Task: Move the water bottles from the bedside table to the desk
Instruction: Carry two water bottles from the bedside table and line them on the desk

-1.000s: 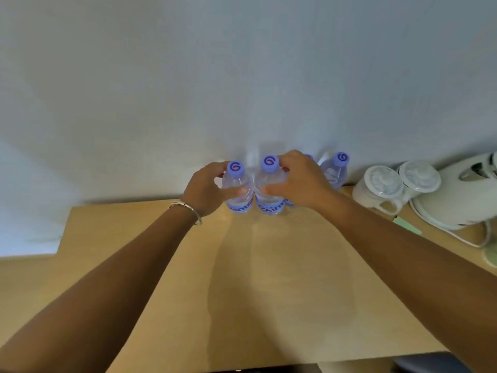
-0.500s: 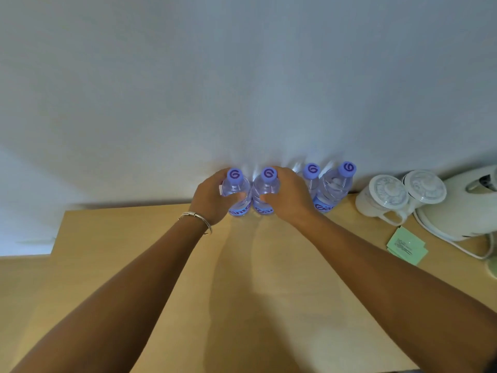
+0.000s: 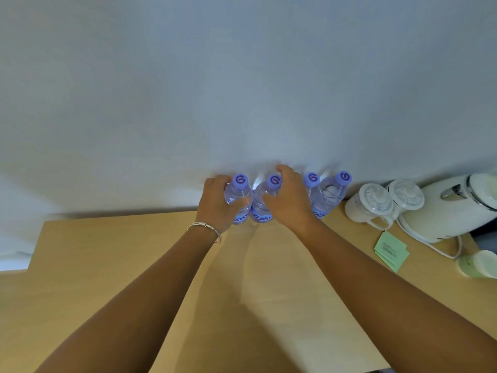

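Gripping upright bottles (image 3: 239,197), caps up, both hands (image 3: 215,203)

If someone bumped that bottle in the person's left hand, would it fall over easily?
Probably somewhat: the bottle is tall and narrow, so likely tippy. It looks full, so fairly heavy. Once down, its round body would probably roll on the smooth desk.

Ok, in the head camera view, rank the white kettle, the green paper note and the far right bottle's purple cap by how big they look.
1. white kettle, cut off by the right edge
2. green paper note
3. far right bottle's purple cap

The gaps in apparent size are wide, so the order looks safe despite their differing distances from the camera.
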